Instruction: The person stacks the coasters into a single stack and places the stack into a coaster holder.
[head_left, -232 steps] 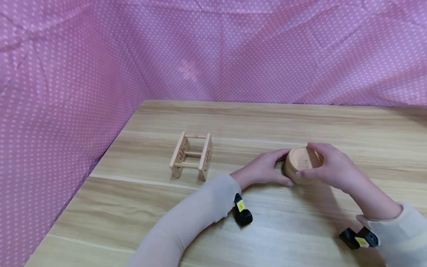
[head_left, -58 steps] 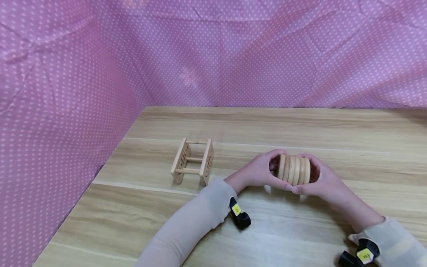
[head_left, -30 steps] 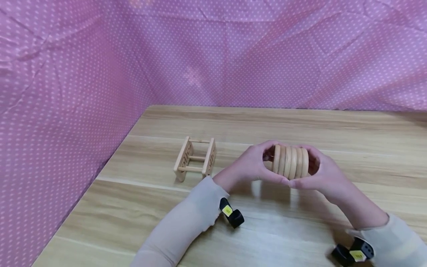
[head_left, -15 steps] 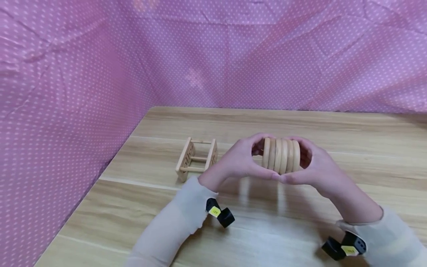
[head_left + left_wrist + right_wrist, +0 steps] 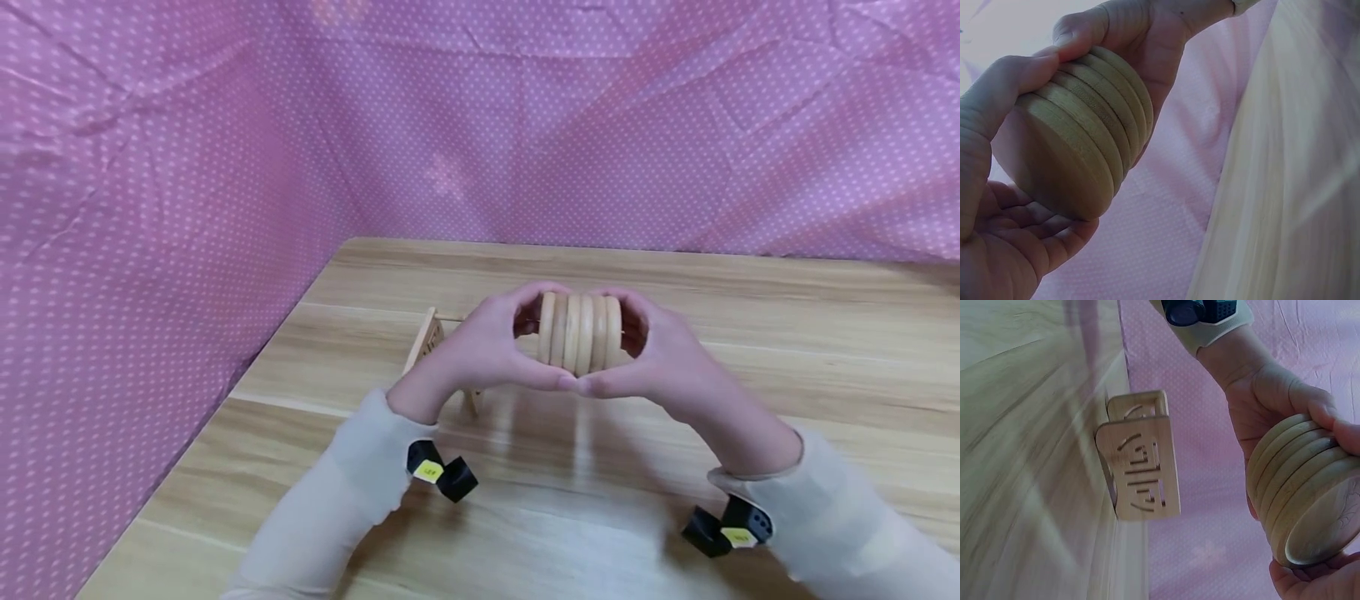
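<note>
Both hands hold a stack of several round wooden coasters (image 5: 580,333) on its side above the table. From the left, the left hand (image 5: 483,350) has its fingers and thumb around the stack; the right hand (image 5: 671,362) does the same from the right, and the thumbs meet below it. In the right wrist view, the end coaster (image 5: 1325,519) has a recessed face with an engraved line drawing. A plain flat face of the stack (image 5: 1054,162) shows in the left wrist view. The wooden coaster rack (image 5: 1141,472), with cut-out side panels, stands partly hidden behind the left forearm in the head view.
The light wood-grain table (image 5: 750,317) stretches beneath the hands. Pink dotted cloth (image 5: 525,125) hangs along its back and left side. Each wrist carries a small black camera with a yellow label, the left camera (image 5: 442,471) close over the table.
At first the coasters stood flat on the table between the hands. They have been turned on edge, lifted and carried left, and the left arm now covers part of the rack.
</note>
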A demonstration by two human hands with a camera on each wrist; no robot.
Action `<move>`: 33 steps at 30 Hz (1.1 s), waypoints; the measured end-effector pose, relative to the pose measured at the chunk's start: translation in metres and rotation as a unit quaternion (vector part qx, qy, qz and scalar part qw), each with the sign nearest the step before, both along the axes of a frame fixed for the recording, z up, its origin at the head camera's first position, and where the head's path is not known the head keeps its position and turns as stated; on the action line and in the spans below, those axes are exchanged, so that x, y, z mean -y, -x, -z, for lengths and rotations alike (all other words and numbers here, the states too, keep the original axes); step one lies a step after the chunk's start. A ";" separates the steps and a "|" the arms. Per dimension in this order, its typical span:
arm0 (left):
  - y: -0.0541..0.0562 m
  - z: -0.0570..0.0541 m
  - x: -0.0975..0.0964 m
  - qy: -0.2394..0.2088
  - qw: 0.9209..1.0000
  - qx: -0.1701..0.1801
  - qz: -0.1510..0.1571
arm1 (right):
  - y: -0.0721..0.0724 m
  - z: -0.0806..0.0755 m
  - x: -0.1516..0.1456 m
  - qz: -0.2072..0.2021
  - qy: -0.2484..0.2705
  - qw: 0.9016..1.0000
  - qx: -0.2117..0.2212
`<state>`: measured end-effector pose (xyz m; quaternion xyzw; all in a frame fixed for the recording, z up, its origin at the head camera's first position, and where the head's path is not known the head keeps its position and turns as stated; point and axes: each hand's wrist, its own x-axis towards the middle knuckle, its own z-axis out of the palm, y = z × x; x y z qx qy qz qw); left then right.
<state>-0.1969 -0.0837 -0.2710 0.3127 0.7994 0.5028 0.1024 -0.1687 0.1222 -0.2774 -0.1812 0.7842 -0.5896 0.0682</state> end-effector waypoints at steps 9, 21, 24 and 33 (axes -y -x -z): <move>0.004 -0.002 0.030 0.014 0.999 -0.030 -0.021 | 0.008 0.001 0.031 -0.008 0.028 0.999 0.014; 0.010 -0.004 0.069 0.021 0.999 -0.036 0.000 | 0.015 0.004 0.067 -0.014 0.041 0.999 0.017; 0.013 -0.004 0.077 0.026 0.999 -0.029 0.008 | 0.016 0.006 0.077 -0.007 0.038 0.999 0.016; 0.022 0.009 0.104 0.002 1.000 -0.013 0.008 | 0.024 0.019 0.103 0.011 0.017 1.000 -0.006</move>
